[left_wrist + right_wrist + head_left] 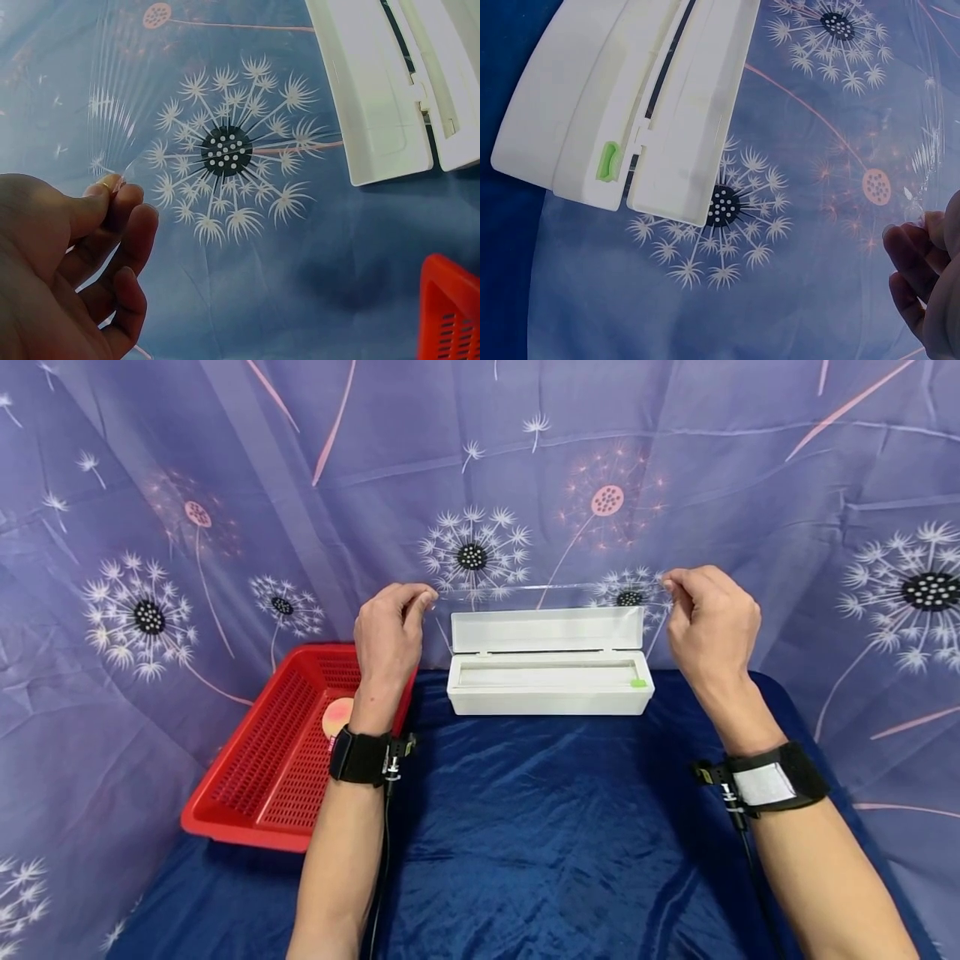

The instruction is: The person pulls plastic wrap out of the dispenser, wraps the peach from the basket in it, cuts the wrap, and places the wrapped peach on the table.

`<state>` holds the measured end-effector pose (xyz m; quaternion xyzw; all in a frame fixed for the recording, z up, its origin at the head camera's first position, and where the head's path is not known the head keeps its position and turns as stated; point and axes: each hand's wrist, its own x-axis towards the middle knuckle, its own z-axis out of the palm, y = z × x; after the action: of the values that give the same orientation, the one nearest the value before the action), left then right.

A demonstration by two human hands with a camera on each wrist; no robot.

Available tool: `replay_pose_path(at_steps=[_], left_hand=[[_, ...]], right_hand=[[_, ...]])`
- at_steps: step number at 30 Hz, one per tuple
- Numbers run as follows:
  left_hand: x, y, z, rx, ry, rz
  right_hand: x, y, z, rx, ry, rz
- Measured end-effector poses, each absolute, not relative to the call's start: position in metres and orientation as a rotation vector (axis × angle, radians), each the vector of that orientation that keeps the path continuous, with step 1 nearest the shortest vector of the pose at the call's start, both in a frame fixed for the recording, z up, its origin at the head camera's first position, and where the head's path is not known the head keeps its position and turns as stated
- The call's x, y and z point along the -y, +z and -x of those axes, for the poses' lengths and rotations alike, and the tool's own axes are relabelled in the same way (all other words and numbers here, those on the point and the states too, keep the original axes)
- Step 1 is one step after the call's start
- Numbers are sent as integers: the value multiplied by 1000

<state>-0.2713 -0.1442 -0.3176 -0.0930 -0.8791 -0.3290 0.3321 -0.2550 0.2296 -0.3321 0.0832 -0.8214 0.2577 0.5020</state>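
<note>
1) Clear film [547, 597] is held stretched between both hands, up above the far edge of the blue-clothed table [540, 827]
2) One upper corner of the film is pinched by the left hand [390, 627], thumb against index; remaining fingers are loosely curled, and the film is gathered into fine pleats at the fingertips in the left wrist view
3) The other upper corner is pinched by the right hand [712, 622] between thumb and fingers; that hand is partly cut off in its wrist view
4) Film sides are seen slanting down from the hands towards the ends of the white box [551, 703]; whether the film is joined to anything inside can't be told
5) Box is set lengthwise along the table's far edge, near its middle; its lid [547, 632] is swung up at the back, and a green slider [638, 683] is seated at the right end
6) Red basket [247, 835] is placed at the table's far left corner; a round pink-and-yellow item [337, 717] is held in it, partly hidden by the left wrist
</note>
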Motion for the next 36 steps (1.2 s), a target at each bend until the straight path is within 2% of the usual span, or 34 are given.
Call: replay_pose_path(at_steps=[36], left_hand=[[144, -308, 263, 2209, -961, 292]], right_hand=[[-232, -324, 250, 1931, 650, -222]])
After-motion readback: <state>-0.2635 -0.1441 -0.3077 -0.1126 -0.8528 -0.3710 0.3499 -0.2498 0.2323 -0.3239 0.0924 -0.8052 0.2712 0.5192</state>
